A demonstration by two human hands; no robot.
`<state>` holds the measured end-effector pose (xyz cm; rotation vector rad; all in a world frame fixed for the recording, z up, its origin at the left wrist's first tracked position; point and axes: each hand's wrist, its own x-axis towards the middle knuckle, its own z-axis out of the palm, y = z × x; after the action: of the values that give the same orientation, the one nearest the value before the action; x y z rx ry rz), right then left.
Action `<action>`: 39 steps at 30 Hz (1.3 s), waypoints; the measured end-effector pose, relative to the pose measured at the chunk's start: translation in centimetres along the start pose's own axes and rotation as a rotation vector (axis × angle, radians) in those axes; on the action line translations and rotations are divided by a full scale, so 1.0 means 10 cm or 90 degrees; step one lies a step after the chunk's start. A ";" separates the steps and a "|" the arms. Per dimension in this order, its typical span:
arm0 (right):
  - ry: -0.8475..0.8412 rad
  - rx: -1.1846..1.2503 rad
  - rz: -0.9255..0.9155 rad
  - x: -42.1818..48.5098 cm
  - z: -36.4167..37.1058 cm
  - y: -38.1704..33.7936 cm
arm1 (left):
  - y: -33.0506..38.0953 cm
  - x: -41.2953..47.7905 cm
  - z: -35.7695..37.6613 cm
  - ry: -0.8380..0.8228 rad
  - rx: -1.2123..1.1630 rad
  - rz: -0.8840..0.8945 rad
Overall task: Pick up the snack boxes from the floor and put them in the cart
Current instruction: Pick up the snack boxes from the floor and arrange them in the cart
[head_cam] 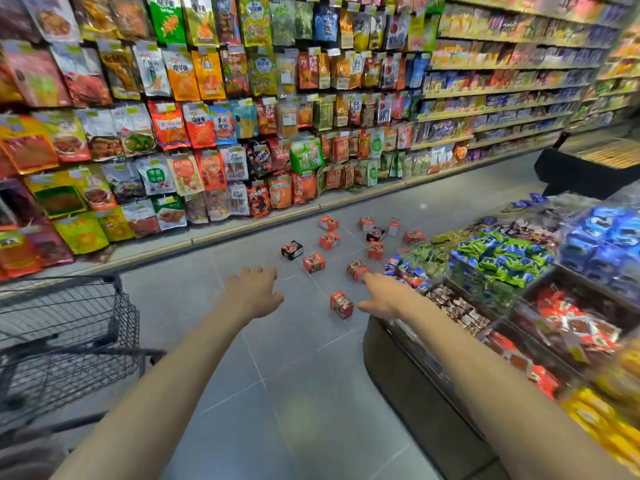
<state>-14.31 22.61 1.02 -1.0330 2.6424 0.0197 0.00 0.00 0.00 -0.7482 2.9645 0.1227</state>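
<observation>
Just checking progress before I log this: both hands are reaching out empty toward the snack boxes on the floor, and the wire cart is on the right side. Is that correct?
Not quite. The head view shows the wire cart on the left side, not the right. The rest holds: the left hand and right hand reach out empty toward the snack boxes on the floor.

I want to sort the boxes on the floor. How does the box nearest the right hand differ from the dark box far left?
The near box is orange-red; the dark box is mostly black. The near box lies beside the right hand; the dark box lies farther away, ahead of the left hand. Both are small cartons, alike in size, lying untouched on the floor.
</observation>
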 end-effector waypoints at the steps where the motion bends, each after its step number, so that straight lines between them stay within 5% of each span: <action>1: -0.011 -0.001 0.008 0.01 0.04 -0.02 | -0.02 -0.03 0.02 -0.014 0.001 -0.001; 20: -0.036 0.023 0.065 0.87 0.39 -0.25 | -0.71 0.57 0.48 -0.088 -0.032 -0.006; 39: -0.124 0.066 0.140 3.19 0.29 0.43 | -0.76 3.27 0.72 -0.163 -0.040 -0.004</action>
<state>-38.53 5.11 -11.19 -0.6687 2.5351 0.0294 -24.69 -21.31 -10.77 -0.6914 2.7268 0.2895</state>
